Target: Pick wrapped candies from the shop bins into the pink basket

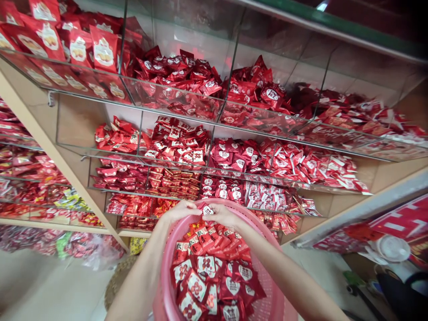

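Note:
A round pink plastic basket holds many small red packets, some with white labels, some with dark characters. Over its far rim, both hands meet at one small red packet with a white label. My left hand pinches the packet's left side between closed fingers. From the right, my right hand grips the other side, its fingers closed. Below the hands lie orange-red packets; nearer me are white-labelled packets and dark red ones.
Beyond the basket rise glass-fronted shelves divided into compartments of red packets. More stocked shelves stand at the left. A woven basket sits on the floor left of the pink one. At the right are a clear round container and red printed material.

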A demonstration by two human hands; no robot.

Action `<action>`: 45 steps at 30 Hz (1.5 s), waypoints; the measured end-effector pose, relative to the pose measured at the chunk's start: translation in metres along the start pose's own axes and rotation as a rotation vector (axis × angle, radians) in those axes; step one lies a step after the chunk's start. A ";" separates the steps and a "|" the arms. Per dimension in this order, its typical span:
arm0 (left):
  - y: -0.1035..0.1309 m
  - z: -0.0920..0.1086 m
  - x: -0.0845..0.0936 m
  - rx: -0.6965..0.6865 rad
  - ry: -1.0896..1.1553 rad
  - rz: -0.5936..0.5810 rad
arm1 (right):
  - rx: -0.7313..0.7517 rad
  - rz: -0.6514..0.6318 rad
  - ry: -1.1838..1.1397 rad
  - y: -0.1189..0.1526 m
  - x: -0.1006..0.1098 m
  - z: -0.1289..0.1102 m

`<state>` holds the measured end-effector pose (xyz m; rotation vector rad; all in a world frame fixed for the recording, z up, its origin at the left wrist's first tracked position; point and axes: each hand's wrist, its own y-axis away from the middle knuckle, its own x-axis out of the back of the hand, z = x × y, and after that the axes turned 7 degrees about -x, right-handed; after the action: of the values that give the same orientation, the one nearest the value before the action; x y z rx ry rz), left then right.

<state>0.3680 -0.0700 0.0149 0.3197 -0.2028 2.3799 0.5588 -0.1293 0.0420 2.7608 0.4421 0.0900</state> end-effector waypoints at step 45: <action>0.008 0.025 -0.004 0.085 -0.071 0.150 | -0.242 0.008 1.321 0.142 0.011 -0.013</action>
<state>0.3699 -0.0842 0.0370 0.4437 -0.1640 2.5318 0.6090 -0.2485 0.1031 2.0802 0.6312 1.8359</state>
